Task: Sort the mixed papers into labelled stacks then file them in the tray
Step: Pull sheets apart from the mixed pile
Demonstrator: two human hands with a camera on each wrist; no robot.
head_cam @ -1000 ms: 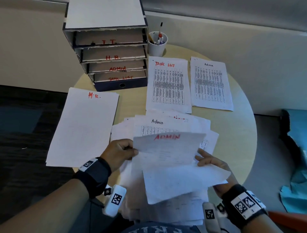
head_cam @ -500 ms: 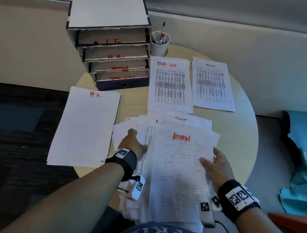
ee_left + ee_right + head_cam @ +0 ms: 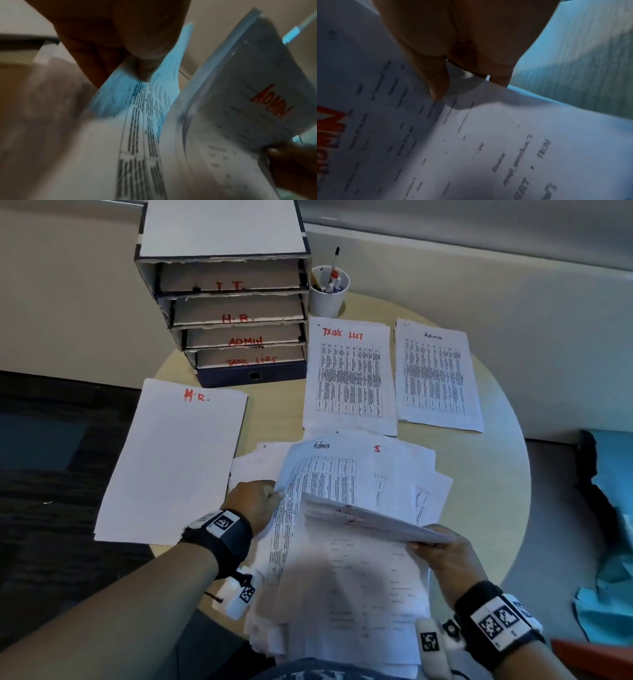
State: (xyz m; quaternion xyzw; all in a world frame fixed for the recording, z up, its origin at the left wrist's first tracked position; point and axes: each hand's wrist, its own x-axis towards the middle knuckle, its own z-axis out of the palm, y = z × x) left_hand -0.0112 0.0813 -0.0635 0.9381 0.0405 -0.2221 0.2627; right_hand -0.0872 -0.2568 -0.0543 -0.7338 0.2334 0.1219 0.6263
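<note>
The mixed pile (image 3: 346, 594) lies at the table's near edge. My left hand (image 3: 270, 496) pinches the left edge of a printed table sheet headed "Admin" (image 3: 329, 470); in the left wrist view the thumb (image 3: 147, 56) presses on that sheet (image 3: 142, 121). My right hand (image 3: 433, 542) grips the right edge of a sheet marked ADMIN in red (image 3: 370, 517) and holds it raised off the pile, fingers (image 3: 438, 86) on its printed face (image 3: 488, 135). Sorted stacks lie beyond: H.R. (image 3: 171, 460), Task List (image 3: 349, 378), Admin (image 3: 438, 378). The tray (image 3: 222, 231) stands at the back.
The tray's four slots read I.T., H.R., ADMIN and TASK LIST from top to bottom. A white cup with pens (image 3: 327, 299) stands right of it. The round table (image 3: 486, 491) ends close to the right of the pile. A blue cloth (image 3: 613, 525) lies on the floor at right.
The red ADMIN sheet lay flat on the pile half a second ago; my right hand has lifted its right edge. My left hand has taken hold of the table sheet's edge.
</note>
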